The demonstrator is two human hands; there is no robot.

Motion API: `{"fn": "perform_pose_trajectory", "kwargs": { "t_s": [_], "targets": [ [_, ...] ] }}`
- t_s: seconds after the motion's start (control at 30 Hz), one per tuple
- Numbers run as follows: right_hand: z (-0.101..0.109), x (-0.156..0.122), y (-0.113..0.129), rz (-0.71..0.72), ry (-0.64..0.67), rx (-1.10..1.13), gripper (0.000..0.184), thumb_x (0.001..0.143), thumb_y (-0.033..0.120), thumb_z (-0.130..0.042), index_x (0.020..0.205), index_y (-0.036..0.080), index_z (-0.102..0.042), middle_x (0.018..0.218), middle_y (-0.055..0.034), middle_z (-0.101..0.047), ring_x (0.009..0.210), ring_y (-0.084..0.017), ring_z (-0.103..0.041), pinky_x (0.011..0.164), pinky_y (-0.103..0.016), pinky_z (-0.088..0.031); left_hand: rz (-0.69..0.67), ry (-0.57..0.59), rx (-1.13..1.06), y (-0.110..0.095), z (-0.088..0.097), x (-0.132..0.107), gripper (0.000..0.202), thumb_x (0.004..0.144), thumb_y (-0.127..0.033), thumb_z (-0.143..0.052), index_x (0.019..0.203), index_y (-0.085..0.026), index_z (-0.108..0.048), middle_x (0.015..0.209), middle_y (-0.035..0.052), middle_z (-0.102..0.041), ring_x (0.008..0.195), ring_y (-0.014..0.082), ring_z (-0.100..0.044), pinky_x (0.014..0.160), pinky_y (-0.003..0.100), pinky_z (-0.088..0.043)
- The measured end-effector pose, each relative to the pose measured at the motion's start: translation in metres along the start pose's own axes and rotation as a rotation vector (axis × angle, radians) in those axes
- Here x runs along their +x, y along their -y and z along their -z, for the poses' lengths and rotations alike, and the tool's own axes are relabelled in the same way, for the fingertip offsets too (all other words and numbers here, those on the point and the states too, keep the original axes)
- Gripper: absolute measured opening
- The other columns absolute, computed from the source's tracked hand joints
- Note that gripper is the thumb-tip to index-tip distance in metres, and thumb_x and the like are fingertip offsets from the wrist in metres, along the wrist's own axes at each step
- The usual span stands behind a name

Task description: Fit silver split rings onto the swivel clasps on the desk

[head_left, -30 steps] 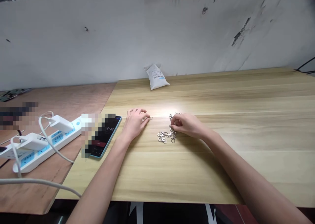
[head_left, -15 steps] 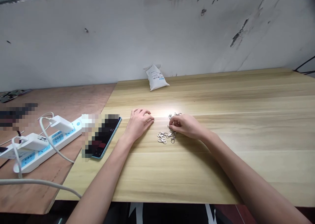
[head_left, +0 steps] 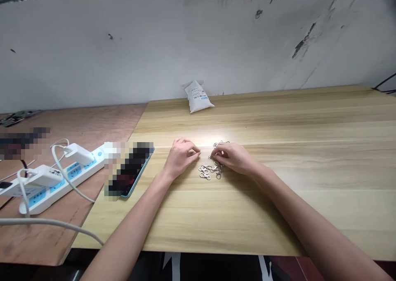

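While the white bag [head_left: 199, 96] hides its contents, left hand [head_left: 182, 157] fingers pinch together; right hand [head_left: 234, 157] fingers grip a clasp [head_left: 213, 156].

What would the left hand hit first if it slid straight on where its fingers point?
The left hand points rightward, so it would likely first meet the right hand, just across a narrow gap; the metal clasps lie nearer the camera.

A white bag [head_left: 199, 96] by the wall [head_left: 123, 46], phone [head_left: 136, 169] beside a power strip [head_left: 58, 182].
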State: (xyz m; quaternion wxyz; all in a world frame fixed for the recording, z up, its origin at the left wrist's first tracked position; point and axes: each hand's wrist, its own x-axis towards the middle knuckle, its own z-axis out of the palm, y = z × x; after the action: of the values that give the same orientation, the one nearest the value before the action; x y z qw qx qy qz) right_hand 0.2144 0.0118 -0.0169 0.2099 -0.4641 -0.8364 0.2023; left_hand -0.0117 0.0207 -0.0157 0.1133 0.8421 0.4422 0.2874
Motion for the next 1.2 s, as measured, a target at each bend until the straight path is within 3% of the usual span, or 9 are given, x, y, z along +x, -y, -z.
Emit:
{"fn": "perform_pose_trajectory", "kwargs": {
  "t_s": [0.3,0.57,0.93,1.2],
  "targets": [
    [-0.008,0.0,0.003,0.049,-0.053,0.046,0.013,0.09,0.021,-0.057,0.089,0.02,-0.07,0.081,-0.0021,-0.067,0.065,-0.012,-0.054,0.061,-0.023,-0.035,0.078,-0.063,-0.084,-0.001,-0.001,0.0,0.008,0.084,-0.019,-0.067,0.09,-0.023,-0.069,0.089,-0.0005,-0.073,0.091,0.0188,-0.063,0.088,0.037,-0.045],
    [-0.012,0.002,0.007,0.026,-0.185,0.224,0.015,0.09,0.029,-0.058,0.085,0.019,-0.068,0.076,-0.001,-0.062,0.06,-0.011,-0.047,0.057,-0.023,-0.034,0.051,-0.053,-0.133,-0.002,-0.003,-0.001,0.003,0.082,-0.021,-0.071,0.081,-0.023,-0.069,0.091,0.0008,-0.074,0.101,0.0215,-0.064,0.093,0.042,-0.044],
    [-0.015,0.002,0.004,0.003,-0.214,0.267,0.018,0.089,0.033,-0.06,0.081,0.019,-0.068,0.071,-0.0004,-0.061,0.057,-0.011,-0.045,0.054,-0.024,-0.033,-0.043,-0.052,-0.285,-0.007,-0.003,0.0,0.008,0.079,-0.023,-0.074,0.074,-0.021,-0.069,0.106,0.0048,-0.072,0.108,0.0231,-0.059,0.097,0.045,-0.045],
    [-0.013,0.001,0.008,-0.003,-0.23,0.235,0.019,0.091,0.034,-0.057,0.086,0.019,-0.069,0.077,-0.0024,-0.062,0.061,-0.012,-0.051,0.058,-0.024,-0.037,0.005,-0.021,-0.39,-0.011,-0.001,0.0,0.001,0.081,-0.023,-0.072,0.081,-0.023,-0.073,0.111,0.005,-0.07,0.113,0.0227,-0.057,0.101,0.046,-0.042]
  ]
}}
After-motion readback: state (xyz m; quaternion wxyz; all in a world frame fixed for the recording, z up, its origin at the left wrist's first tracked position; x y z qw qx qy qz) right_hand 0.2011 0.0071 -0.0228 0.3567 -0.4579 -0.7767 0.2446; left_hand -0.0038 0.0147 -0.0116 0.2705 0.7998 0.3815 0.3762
